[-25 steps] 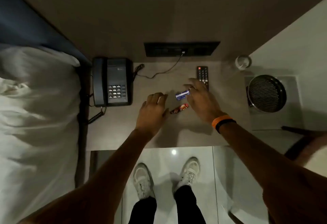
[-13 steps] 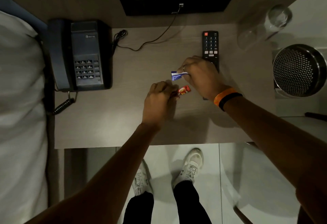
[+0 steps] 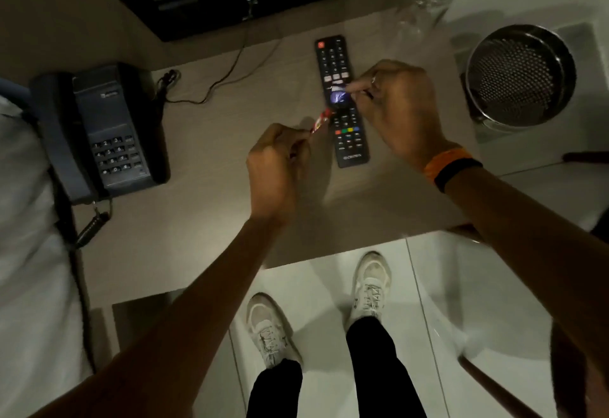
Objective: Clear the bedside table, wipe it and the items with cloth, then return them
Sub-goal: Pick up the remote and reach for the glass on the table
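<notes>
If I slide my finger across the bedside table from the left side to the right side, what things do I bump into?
Telephone → left hand pinching a red wrapper → remote control → right hand pinching a blue wrapper → metal mesh bin, just off the table's right edge.

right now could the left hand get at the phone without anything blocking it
Probably yes. The left hand pinches a red wrapper... correction below.
</notes>
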Demonstrator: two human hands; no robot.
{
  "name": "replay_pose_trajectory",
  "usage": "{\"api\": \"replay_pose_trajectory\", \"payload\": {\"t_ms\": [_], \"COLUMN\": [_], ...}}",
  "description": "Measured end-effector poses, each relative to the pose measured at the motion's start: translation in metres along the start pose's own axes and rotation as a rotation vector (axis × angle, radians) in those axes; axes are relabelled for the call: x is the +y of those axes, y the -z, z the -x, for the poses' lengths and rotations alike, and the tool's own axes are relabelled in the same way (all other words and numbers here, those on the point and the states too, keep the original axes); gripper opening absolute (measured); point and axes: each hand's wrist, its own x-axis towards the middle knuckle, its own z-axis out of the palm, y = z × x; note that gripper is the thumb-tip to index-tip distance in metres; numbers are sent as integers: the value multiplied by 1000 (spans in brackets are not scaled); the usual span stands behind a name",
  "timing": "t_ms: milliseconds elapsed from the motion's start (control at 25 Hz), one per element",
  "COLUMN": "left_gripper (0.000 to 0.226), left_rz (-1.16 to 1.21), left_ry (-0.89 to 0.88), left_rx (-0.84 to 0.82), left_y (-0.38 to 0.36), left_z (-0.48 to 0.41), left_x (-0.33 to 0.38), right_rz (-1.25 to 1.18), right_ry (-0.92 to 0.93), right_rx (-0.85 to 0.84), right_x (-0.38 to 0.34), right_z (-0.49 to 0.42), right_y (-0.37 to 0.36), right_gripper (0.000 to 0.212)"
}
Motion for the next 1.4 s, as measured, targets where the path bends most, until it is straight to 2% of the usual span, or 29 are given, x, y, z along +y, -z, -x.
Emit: {"api": "replay_pose_trajectory", "payload": {"t_ms": [120, 320, 480, 600, 680, 760, 880, 1000, 1200, 1400], "left_gripper": [13, 11, 17, 22, 24, 25, 26, 29, 39, 38], "left_rz": [61, 43, -55, -185, -269, -337, -413, -383, -355, -215], "left_ry": [-67, -206, -226, -242, -236, -212, -199, -187, -223, -186], "left_rx": [27, -88, -265, -398, -450, -463, -517, -544, -419, -169], "left_y": [-30, -98, -166, -214, -240, -258, -274, -275, -244, -160], "left_z": [-29, -70, -102, -123, -134, -141, -147, -149, -143, -102], "left_x": [49, 140, 199, 228, 237, 237, 231, 220, 198, 161], "right_rz": [19, 31, 74, 104, 125, 149, 173, 191, 251, 142], "right_ry": [-183, -451, -619, -719, -712, -672, -642, -611, -506, -313], "right_rx": [159, 229, 138, 24, -55, -62, -81, -109, -132, 23], "right_x": [53, 144, 214, 254, 270, 279, 289, 297, 284, 230], "right_z": [17, 43, 48, 38, 26, 13, -1, -5, 1, 8], "right_y": [46, 117, 149, 155, 149, 138, 124, 114, 106, 94], "right_gripper": [23, 23, 23, 40, 50, 53, 52, 42, 50, 49]}}
